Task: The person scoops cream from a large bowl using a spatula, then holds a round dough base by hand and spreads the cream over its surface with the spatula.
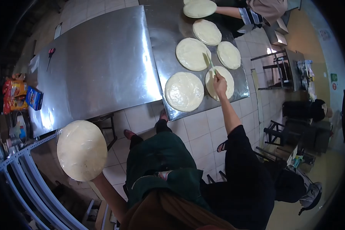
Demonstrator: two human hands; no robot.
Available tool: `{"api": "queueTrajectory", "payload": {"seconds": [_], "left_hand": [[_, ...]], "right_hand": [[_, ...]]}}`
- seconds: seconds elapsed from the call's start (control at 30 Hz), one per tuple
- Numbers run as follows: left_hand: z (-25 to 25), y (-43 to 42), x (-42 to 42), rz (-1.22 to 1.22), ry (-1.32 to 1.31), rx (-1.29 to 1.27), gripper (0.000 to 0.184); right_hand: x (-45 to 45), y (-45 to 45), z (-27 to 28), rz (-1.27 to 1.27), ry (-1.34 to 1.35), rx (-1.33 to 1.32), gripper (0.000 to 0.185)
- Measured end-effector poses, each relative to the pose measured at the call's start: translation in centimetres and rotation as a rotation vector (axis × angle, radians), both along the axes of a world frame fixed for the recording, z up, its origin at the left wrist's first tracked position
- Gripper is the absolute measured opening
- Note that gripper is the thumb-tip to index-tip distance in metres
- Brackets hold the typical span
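On the left, a round flat dough disc [82, 150] with a glossy top rests on my left hand [97, 178], held out beside the table corner. Its fingers are hidden beneath the dough. My right hand [220, 85] is closed round a slim greenish pastry brush [212, 66]. The brush's tip reaches over the edge of a large dough disc [192, 54], while my hand hovers above the dough disc nearest it [227, 87]. Another glossy dough disc [184, 92] lies to its left. Two more, an upper dough disc [207, 32] and a right-hand dough disc [229, 55], lie farther back.
Across the metal table, another person's arm [229, 12] holds a dough disc [199, 8]. A second steel table [99, 57] on the left carries red-handled scissors [51, 51] and a blue packet [34, 98]. Below it stands a metal rack [30, 168]. Stools [274, 132] stand right.
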State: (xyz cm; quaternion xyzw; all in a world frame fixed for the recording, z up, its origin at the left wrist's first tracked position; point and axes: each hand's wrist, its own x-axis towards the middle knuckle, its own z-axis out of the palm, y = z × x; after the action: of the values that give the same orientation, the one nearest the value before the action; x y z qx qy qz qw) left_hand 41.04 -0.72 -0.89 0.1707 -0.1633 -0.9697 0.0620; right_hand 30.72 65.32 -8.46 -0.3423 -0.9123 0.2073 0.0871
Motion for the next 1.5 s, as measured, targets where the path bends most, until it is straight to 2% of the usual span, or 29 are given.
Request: {"api": "queueTrajectory", "payload": {"seconds": [0.03, 0.1, 0.17, 0.2, 0.27, 0.33, 0.43, 0.53, 0.6, 0.67, 0.77, 0.9, 1.0, 1.07, 1.13, 1.17, 1.27, 1.3, 1.37, 1.4, 1.47, 1.5], "left_hand": [[0.0, 0.5, -0.3, -0.011, -0.007, -0.01, 0.063], [0.1, 1.7, -1.0, -0.03, -0.018, -0.015, 0.063], [0.0, 3.5, -1.8, -0.054, -0.019, -0.017, 0.063], [0.0, 4.2, -2.2, -0.069, -0.023, -0.013, 0.063], [-0.1, 6.3, -3.2, -0.091, -0.015, -0.003, 0.062], [-0.1, 8.6, -4.1, -0.12, -0.004, 0.007, 0.062], [0.2, 12.0, -5.1, -0.161, 0.02, 0.026, 0.062], [0.4, 15.8, -6.0, -0.209, 0.057, 0.053, 0.062], [0.6, 18.5, -6.6, -0.248, 0.089, 0.075, 0.062], [1.0, 21.2, -7.3, -0.29, 0.121, 0.097, 0.062], [2.0, 25.1, -8.7, -0.359, 0.191, 0.132, 0.062], [3.8, 28.9, -10.2, -0.425, 0.294, 0.169, 0.061], [4.7, 30.7, -10.9, -0.462, 0.352, 0.195, 0.061], [5.2, 31.6, -11.1, -0.48, 0.385, 0.217, 0.061], [5.3, 32.1, -11.0, -0.485, 0.412, 0.241, 0.061], [5.4, 32.3, -11.1, -0.485, 0.425, 0.254, 0.061], [5.1, 32.5, -11.0, -0.498, 0.469, 0.308, 0.061], [4.9, 32.5, -10.9, -0.501, 0.481, 0.334, 0.061], [2.5, 32.4, -11.2, -0.54, 0.61, 0.401, 0.059], [3.1, 32.4, -10.8, -0.462, 0.573, 0.241, 0.057], [4.5, 32.4, -9.9, -0.33, 0.456, -0.096, 0.055], [5.0, 31.5, -10.0, -0.357, 0.424, 0.121, 0.054]], "right_hand": [[-0.1, -0.3, -1.4, -0.024, 0.025, -0.015, 0.035], [0.8, -2.0, -3.8, 0.129, 0.125, 0.085, 0.033], [1.8, -5.3, -2.1, 0.207, 0.104, -0.045, 0.033], [2.1, -6.6, -1.0, 0.216, 0.111, -0.191, 0.035], [2.1, -6.4, -1.8, 0.247, 0.122, -0.314, 0.035], [1.7, -5.1, -3.6, 0.231, 0.278, -0.837, 0.032], [1.7, -3.9, 2.6, 0.088, 0.1, -1.309, 0.035], [2.3, -2.8, 7.2, 0.106, 0.099, -1.541, 0.039], [2.9, -2.7, 10.6, 0.209, 0.073, -1.58, 0.041], [3.6, -3.3, 14.4, 0.275, 0.025, -1.56, 0.04], [4.6, -5.0, 19.0, 0.431, 0.0, -1.391, 0.037], [6.0, -7.6, 22.0, 0.569, 0.017, -1.22, 0.034], [7.0, -11.2, 22.1, 0.823, 0.315, -0.643, 0.04], [9.0, -13.9, 23.5, 0.985, 0.279, -0.386, 0.047], [11.2, -15.0, 24.9, 1.027, 0.159, -0.479, 0.051], [11.5, -14.9, 24.9, 1.08, 0.178, -0.391, 0.051], [10.1, -12.9, 24.3, 0.909, 0.284, -0.492, 0.051], [9.1, -12.6, 24.3, 0.836, 0.347, -0.434, 0.05], [8.9, -13.5, 23.2, 0.959, 0.354, -0.354, 0.051], [8.7, -14.6, 23.0, 1.029, 0.361, -0.317, 0.051], [10.4, -16.9, 25.1, 1.189, 0.018, -0.517, 0.05], [10.4, -17.8, 24.5, 1.206, 0.086, -0.584, 0.047]]}}
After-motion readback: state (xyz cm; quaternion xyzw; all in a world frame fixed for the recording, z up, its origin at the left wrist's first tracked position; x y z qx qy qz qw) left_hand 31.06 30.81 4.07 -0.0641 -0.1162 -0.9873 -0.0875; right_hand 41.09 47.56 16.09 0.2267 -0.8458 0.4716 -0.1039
